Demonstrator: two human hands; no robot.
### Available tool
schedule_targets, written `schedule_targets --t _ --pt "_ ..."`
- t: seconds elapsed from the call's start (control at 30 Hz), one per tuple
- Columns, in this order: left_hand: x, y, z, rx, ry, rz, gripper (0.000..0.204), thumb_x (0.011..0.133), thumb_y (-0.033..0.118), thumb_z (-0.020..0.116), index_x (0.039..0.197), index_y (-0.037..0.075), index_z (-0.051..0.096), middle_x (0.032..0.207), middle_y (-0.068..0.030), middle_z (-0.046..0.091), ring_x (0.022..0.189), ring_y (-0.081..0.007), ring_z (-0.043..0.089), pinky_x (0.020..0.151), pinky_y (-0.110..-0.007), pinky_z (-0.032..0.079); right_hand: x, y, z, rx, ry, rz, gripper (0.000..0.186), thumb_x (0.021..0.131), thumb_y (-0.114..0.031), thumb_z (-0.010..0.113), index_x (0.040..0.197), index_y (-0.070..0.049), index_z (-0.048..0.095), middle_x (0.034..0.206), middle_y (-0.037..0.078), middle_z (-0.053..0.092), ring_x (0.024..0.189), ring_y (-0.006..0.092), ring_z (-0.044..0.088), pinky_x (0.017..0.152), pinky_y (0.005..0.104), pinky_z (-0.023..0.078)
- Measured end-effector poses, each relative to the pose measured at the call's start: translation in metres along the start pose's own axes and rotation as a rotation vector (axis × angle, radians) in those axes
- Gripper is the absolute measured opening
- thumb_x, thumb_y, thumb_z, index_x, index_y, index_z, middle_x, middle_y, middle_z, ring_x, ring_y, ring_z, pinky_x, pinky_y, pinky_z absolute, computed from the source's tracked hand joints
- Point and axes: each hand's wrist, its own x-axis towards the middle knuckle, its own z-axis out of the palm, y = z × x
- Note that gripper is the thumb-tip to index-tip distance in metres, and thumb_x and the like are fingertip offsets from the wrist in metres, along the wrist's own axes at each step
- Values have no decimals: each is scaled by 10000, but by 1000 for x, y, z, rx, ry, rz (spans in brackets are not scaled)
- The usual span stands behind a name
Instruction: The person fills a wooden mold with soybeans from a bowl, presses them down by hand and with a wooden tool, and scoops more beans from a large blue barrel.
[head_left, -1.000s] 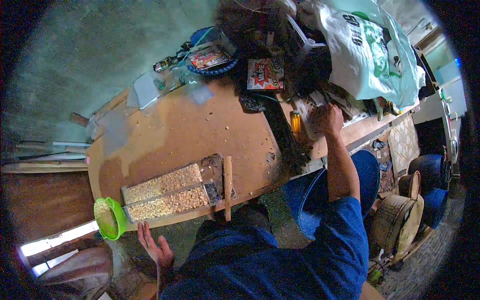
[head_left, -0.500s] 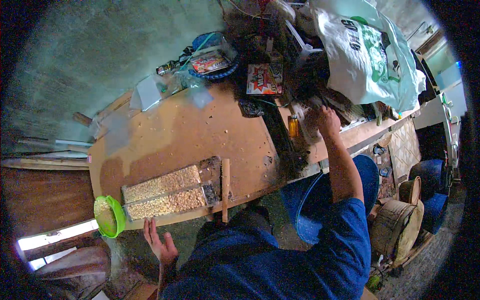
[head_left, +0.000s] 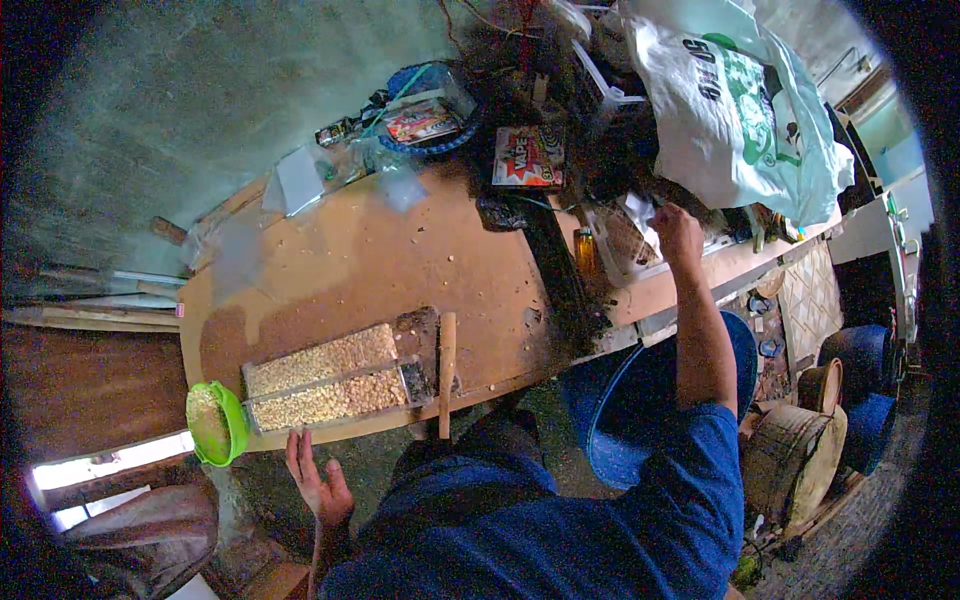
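My right hand reaches to the far right part of the table, its fingers closed on a small whitish thing whose kind I cannot make out. Under it lies a shallow pale tray, beside a small amber bottle. My left hand is open, fingers apart, at the table's front edge. Just beyond its fingertips lies a rectangular frame with two long sections of pale beige bean-like pieces; its right end is bare. Left of the frame, a green bowl holds similar pale bits.
A wooden stick lies across the table edge beside the frame. Scattered crumbs dot the brown tabletop. Behind are a red box, a blue basket and a big white sack. A blue tub stands below my right arm.
My right hand has drawn slightly right and nearer, and a whitish thing now shows at its fingers. More of the pale tray beneath is visible. My left hand stays nearly in place.
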Motion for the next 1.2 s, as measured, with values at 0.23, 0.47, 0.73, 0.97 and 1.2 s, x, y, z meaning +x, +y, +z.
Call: schedule_targets --t 0.23,0.47,0.73,0.97,1.2 --pt "-3 1 1 -29 -13 15 512 849 108 496 1340 -15 413 1427 -212 304 1302 -373 324 1080 -454 265 23 -18 -54 106 199 -52 231 848 -259 585 857 -29 603 819 188 622 789 397 601 676 409 465" --pt "9 27 2 -177 -35 80 485 857 126 498 1313 -32 443 1356 -226 411 1265 -363 387 1069 -438 283 4 -98 -100 220 52 -93 150 856 -192 605 916 -55 620 837 162 653 765 322 644 667 381 482" --pt "56 80 32 -1006 -339 91 640 869 285 627 1397 43 358 1383 -170 414 1293 -269 388 1035 -385 355 -145 -252 -81 867 -524 -64 159 815 -32 636 962 -22 576 804 70 616 737 165 580 673 301 479" --pt "54 76 25 -1133 -254 79 437 886 150 590 1290 27 478 1102 -112 625 921 -174 625 813 -308 495 -225 -350 -83 565 -512 -653 227 753 -36 668 974 -43 617 840 154 625 747 342 627 645 380 509" --pt "32 13 8 -970 -224 -180 239 921 189 549 1041 -9 609 808 -70 654 651 -138 603 608 -295 499 -225 -377 -90 440 -342 -746 162 754 -55 665 893 -29 587 758 149 565 669 346 580 576 429 466"
